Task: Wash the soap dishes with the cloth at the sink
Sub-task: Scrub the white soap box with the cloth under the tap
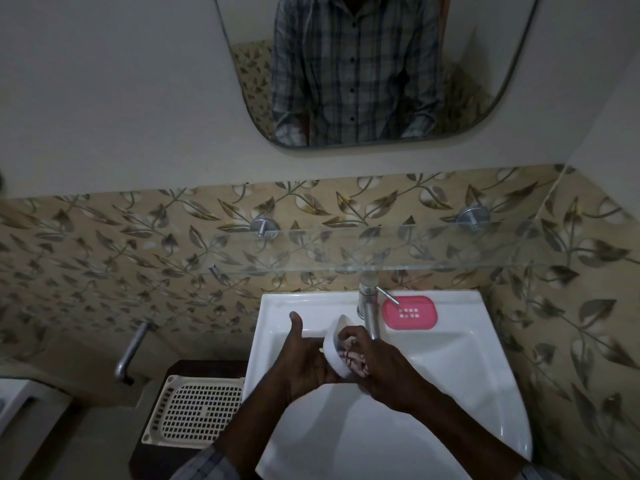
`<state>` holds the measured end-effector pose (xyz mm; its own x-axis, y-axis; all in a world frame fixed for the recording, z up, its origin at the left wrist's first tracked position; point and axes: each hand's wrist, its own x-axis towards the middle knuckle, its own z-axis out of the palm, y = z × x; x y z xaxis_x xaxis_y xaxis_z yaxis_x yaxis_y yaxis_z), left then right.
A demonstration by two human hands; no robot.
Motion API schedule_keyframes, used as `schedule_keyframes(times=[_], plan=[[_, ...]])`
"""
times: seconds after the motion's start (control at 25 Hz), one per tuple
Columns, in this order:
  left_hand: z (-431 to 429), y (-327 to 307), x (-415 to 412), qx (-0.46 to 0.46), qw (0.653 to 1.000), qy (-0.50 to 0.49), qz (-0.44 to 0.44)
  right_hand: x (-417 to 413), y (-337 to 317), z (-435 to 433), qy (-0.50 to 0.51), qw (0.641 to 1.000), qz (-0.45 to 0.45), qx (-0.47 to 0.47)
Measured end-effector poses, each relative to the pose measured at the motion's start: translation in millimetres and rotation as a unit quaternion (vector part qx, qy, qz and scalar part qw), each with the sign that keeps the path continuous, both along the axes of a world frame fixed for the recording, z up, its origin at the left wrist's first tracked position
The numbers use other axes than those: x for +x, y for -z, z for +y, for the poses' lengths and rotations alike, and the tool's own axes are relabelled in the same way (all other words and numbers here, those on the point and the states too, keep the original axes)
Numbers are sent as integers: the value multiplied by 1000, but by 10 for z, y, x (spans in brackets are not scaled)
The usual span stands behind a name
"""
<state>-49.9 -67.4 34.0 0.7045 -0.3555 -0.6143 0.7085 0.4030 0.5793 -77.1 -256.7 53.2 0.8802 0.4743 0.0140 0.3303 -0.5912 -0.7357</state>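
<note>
Over the white sink [433, 382], my left hand [304, 362] holds a white soap dish [334, 344] tilted on its edge, thumb raised. My right hand [384, 368] presses a bunched pinkish patterned cloth [353, 362] into the dish's hollow. A pink soap dish [410, 312] with a small grid of drain holes lies flat on the sink's back ledge, right of the chrome tap [369, 310]. No water stream is visible from the tap.
A glass shelf [381, 251] on metal brackets juts out above the tap. A cream perforated plastic tray [197, 410] rests on a dark stand left of the sink. A metal pipe [133, 351] sticks from the tiled wall. A mirror [360, 71] hangs above.
</note>
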Motion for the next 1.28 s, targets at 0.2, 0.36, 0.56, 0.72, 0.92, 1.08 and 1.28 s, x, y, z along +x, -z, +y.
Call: schedule_keyframes(times=[0.2, 0.36, 0.56, 0.72, 0.92, 1.08, 1.28], plan=[[-394, -36, -51, 161, 987, -23, -9, -178, 153, 176, 66, 985, 112, 110], [-233, 141, -92, 108, 989, -44, -89, -28, 81, 102, 207, 782, 333, 485], [24, 147, -97, 178, 976, -61, -111, 212, -108, -287, 265, 762, 247, 537], [-27, 77, -78, 424, 852, -10, -307, 353, -312, -248, 228, 946, 38, 227], [-210, 26, -97, 532, 755, -73, -377, 82, -92, 391, 33, 976, -199, -81], [-192, 28, -219, 524, 741, -113, -404, 28, 38, 368, 153, 975, -131, 92], [-272, 37, -239, 518, 753, -143, -381, -63, -24, 535, 238, 960, -102, 107]])
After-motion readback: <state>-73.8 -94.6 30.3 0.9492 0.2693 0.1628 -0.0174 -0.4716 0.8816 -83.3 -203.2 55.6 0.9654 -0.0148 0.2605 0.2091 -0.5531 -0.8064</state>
